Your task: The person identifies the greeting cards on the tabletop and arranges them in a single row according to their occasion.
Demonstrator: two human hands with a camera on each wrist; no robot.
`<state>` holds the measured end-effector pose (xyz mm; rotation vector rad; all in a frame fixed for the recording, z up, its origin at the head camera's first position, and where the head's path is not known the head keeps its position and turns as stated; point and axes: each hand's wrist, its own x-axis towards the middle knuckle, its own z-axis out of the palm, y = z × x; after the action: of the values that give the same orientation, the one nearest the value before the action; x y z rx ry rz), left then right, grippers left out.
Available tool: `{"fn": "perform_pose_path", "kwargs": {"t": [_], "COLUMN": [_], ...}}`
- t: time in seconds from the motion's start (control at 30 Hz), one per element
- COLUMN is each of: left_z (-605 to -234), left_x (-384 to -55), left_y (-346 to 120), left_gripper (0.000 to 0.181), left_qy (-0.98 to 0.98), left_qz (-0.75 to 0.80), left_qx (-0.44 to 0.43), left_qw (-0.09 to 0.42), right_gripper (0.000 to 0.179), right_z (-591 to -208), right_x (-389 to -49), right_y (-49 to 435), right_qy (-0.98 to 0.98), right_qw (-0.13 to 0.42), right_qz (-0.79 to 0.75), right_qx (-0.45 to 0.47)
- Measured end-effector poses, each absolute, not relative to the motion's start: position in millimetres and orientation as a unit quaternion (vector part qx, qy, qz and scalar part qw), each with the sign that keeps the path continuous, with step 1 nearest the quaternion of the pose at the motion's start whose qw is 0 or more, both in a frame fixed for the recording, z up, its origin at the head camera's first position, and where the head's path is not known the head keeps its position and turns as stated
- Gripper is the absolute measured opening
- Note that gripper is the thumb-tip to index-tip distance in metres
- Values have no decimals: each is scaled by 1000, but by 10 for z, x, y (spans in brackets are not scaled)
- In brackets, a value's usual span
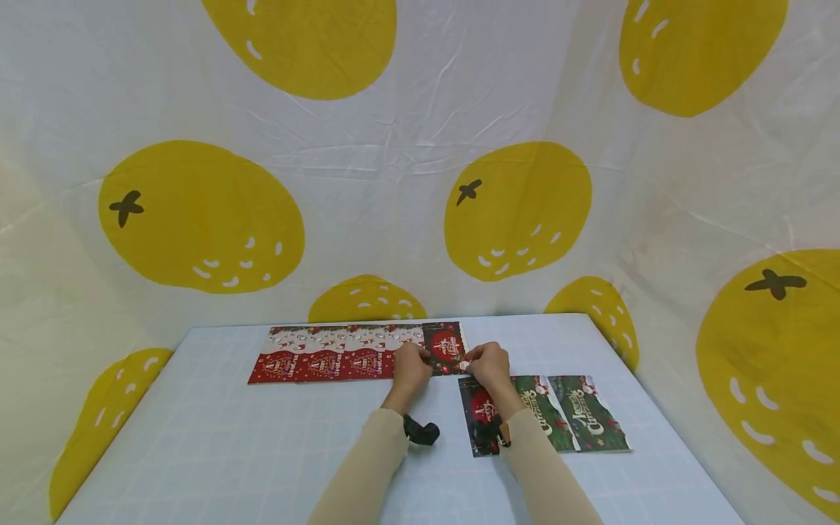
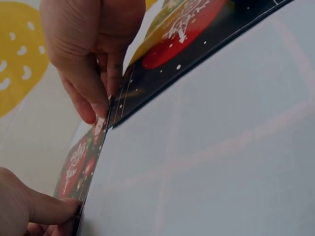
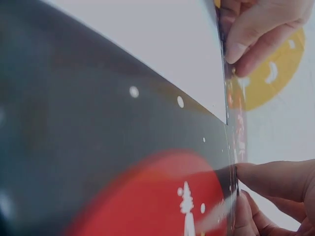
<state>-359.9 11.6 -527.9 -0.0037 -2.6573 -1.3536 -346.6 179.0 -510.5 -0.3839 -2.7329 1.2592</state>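
At the right end of a back row lies a dark card (image 1: 446, 347) with a red circle and Merry Christmas lettering. My left hand (image 1: 412, 368) pinches its near edge at the left corner, where the thumb presses on top in the left wrist view. The right hand (image 1: 491, 364) pinches the near right corner between thumb and fingers. Several red-and-white Christmas cards (image 1: 324, 355) adjoin it on the left. Close below my right forearm, partly covered by it, lies a second dark card (image 1: 474, 415) with a red circle.
Right of the second dark card lie two green Christmas cards (image 1: 551, 419) side by side. Everything lies on a table with a pale blue checked cover (image 1: 230, 452). A white cloth (image 1: 407, 109) with yellow fruit prints hangs behind and at both sides.
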Motion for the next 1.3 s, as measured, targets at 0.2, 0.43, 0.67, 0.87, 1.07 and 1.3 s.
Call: {"fn": "perform_pose_path", "kwargs": {"t": [0.2,0.43,0.67,0.87,1.07,1.3], "left_z": [-5243,-5246,-5229,-5241,-5234,-5218], "left_x": [-3566,-3575,-3558,-3579,-3580,-3567], "left_y": [110,118,112,95,97,133], "left_gripper": [20,20,19,21,18,19], "left_qy": [-891,-890,-888,-889,-890,-891], "left_qz": [-448,-451,-455,-454,-452,-453], "left_qx": [3,9,4,-6,-2,15], "left_qw": [69,61,64,65,55,35], "right_gripper": [16,16,16,18,17,18], "right_z": [-5119,-5149,-5149,-5128,-5125,-5139], "right_x": [-3465,-3486,-3489,-3474,-3478,-3492], "right_y": [1782,1792,1791,1783,1783,1800], "right_qy": [-900,-900,-897,-894,-895,-896], "right_qw": [50,52,51,48,49,48], "right_qz": [413,412,418,424,422,419], "right_qx": [-130,-131,-136,-136,-139,-139]}}
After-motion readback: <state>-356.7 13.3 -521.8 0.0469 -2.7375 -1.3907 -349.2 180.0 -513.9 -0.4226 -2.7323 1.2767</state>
